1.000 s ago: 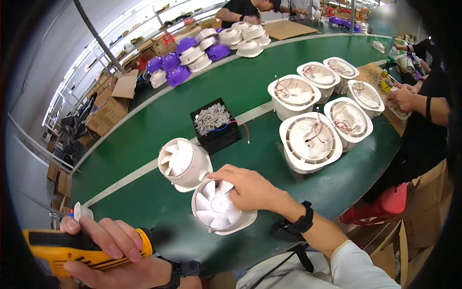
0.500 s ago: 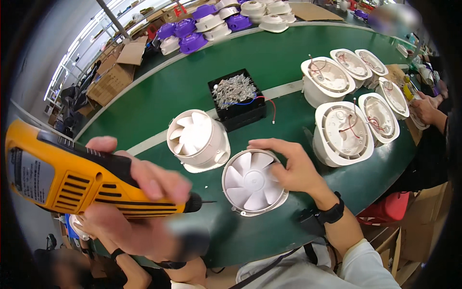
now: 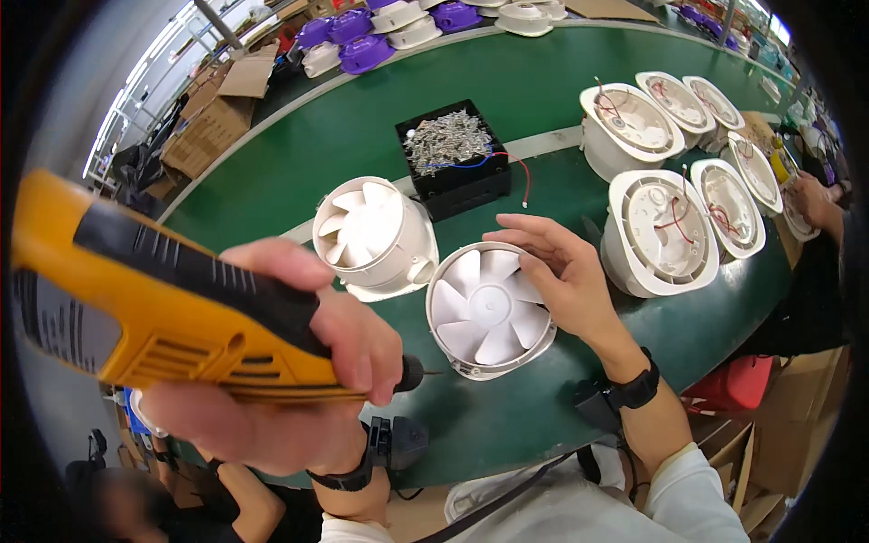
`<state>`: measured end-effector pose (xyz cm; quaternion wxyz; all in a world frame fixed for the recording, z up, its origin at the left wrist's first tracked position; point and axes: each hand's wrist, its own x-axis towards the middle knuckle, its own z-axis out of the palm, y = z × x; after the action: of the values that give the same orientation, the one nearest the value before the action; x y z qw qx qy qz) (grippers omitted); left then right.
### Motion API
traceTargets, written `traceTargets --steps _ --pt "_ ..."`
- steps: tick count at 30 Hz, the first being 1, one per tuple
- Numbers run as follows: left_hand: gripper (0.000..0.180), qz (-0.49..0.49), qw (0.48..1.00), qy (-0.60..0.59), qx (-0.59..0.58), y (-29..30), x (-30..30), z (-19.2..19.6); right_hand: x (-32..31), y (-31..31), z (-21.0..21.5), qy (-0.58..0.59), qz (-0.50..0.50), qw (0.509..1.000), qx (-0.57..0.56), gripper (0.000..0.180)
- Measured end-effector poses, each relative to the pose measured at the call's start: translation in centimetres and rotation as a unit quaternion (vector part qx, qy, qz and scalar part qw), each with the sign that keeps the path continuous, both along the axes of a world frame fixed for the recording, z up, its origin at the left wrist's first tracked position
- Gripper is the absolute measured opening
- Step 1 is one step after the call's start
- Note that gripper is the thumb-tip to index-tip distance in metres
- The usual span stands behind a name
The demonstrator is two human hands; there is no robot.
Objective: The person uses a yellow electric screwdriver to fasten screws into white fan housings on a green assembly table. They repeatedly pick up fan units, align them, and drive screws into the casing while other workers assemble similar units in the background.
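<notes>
My left hand [image 3: 348, 353] is wrapped round a yellow and black power screwdriver [image 3: 181, 299] that slants down to the right. Its thin bit ends just left of a white round fan [image 3: 490, 306], close to the lower rim; I cannot tell whether it touches. Over the fan's upper right rim lies my right hand [image 3: 575, 281], thumb on the inner side and fingers spread along the outside, gripping the edge. The fan's several blades face up. Beside it, to the left, a second white fan [image 3: 367, 231] stands in its housing on a squarish base.
Behind the fans, a black box [image 3: 459, 185] holds many small screws, with a red and blue wire on top. Several white housings [image 3: 659, 233] with red wires stand at right on the green table [image 3: 317, 118]. Purple and white parts [image 3: 367, 52] are piled beyond. Other people work at both sides.
The screwdriver has tilted more steeply, and its bit has come nearer the fan's lower rim. My right hand stays at the fan's rim. The whole view has shifted slightly.
</notes>
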<state>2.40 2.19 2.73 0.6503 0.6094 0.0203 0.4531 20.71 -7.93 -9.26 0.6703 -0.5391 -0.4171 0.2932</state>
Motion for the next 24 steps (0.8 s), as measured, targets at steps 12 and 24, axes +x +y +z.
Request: traceTargets --steps 12,24 --pt "0.083 -0.038 0.998 0.041 -0.019 -1.2 2.1 -3.0 -0.1 0.4 -1.2 -0.051 -0.092 0.993 0.047 0.033" --pt "0.082 -0.023 0.999 0.036 -0.018 -0.6 2.5 -3.6 0.1 0.4 -1.3 -0.085 -0.104 0.99 0.045 0.031"
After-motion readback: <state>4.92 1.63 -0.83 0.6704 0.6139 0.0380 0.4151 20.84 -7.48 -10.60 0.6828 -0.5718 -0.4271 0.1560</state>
